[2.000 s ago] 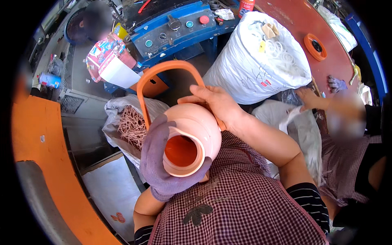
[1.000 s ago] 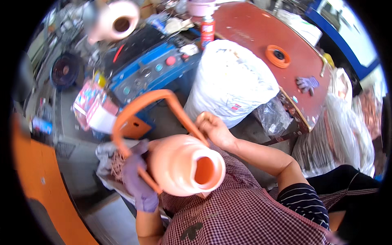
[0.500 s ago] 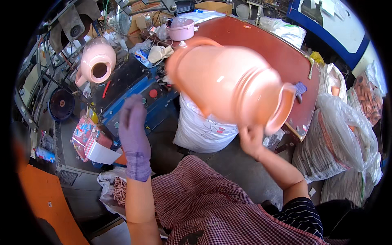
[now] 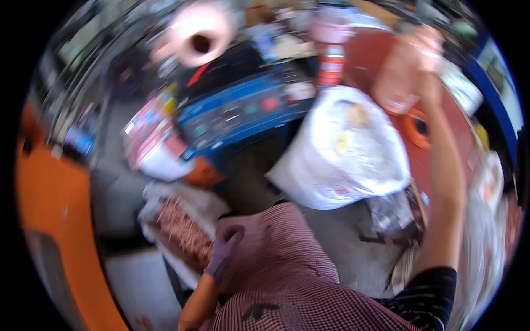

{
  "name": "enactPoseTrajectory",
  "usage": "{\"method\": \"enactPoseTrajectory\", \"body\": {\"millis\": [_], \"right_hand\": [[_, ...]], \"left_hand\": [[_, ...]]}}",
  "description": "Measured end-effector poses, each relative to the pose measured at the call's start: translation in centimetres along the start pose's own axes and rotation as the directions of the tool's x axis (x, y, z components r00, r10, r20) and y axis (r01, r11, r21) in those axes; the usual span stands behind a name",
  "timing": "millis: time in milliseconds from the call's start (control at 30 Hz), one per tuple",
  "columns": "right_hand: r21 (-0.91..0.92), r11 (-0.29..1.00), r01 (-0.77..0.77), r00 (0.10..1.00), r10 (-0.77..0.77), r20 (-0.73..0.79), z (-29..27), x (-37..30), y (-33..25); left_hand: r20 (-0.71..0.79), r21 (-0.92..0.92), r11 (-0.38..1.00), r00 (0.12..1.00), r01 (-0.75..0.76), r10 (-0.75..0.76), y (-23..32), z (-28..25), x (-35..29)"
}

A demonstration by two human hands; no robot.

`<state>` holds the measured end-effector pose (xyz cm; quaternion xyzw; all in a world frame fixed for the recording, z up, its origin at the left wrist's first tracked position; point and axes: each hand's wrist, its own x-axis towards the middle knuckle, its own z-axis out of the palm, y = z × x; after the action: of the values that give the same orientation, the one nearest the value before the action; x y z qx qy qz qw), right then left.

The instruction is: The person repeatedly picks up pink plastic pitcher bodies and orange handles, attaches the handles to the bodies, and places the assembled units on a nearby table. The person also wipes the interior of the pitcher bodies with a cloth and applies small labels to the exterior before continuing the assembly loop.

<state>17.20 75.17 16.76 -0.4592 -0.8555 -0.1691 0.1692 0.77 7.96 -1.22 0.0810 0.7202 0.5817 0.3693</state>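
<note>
Over the red tabletop (image 4: pixel 464 140), my bare right hand (image 4: pixel 429 48) reaches out to the far right and grips the upper end of a pink plastic jug (image 4: pixel 395 80). Motion smears the jug and the fingers on it. My left hand (image 4: pixel 225 249), in a purple glove, hangs low over my checked apron with its fingers loosely bent and nothing seen in it. Beside it stands a bag of thin pink plastic scraps (image 4: pixel 179 223). Another pink jug (image 4: pixel 200 34) sits at the upper left, its dark round opening toward me.
A blue machine panel with coloured buttons (image 4: pixel 243 113) runs across the middle left. Right of it stands a large white sack (image 4: pixel 309 160). An orange ring (image 4: pixel 417 128) and a red spray can (image 4: pixel 331 66) are by the table. An orange panel (image 4: pixel 55 220) rises at left.
My right hand has carried the jug away to the far right, onto or over the red table. My left hand has dropped to my lap. The view has swung, showing the white sack's top.
</note>
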Motion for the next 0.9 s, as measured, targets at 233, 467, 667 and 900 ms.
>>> {"method": "enactPoseTrajectory", "body": {"millis": [233, 467, 667, 900], "right_hand": [[0.198, 0.976, 0.088, 0.986, -0.113, 0.119, 15.1, -0.1, 9.5], [0.471, 0.845, 0.254, 0.960, -0.280, -0.016, 17.6, 0.9, 1.0], [0.745, 0.554, 0.372, 0.861, -0.505, -0.054, 4.1, -8.2, -13.1], [0.859, 0.412, 0.303, 0.652, -0.747, 0.129, -11.0, -25.7, -27.1]], "left_hand": [[-0.101, 0.207, 0.976, 0.994, 0.072, -0.052, -1.5, -2.9, -1.1], [-0.427, 0.150, 0.989, 0.901, -0.016, 0.079, -5.2, -8.7, -1.2], [-0.820, 0.349, 0.915, 0.539, 0.204, 0.192, -14.2, -22.0, -4.8], [-0.937, 0.337, 0.587, 0.322, 0.736, 0.134, -28.7, -35.4, -16.6]]}}
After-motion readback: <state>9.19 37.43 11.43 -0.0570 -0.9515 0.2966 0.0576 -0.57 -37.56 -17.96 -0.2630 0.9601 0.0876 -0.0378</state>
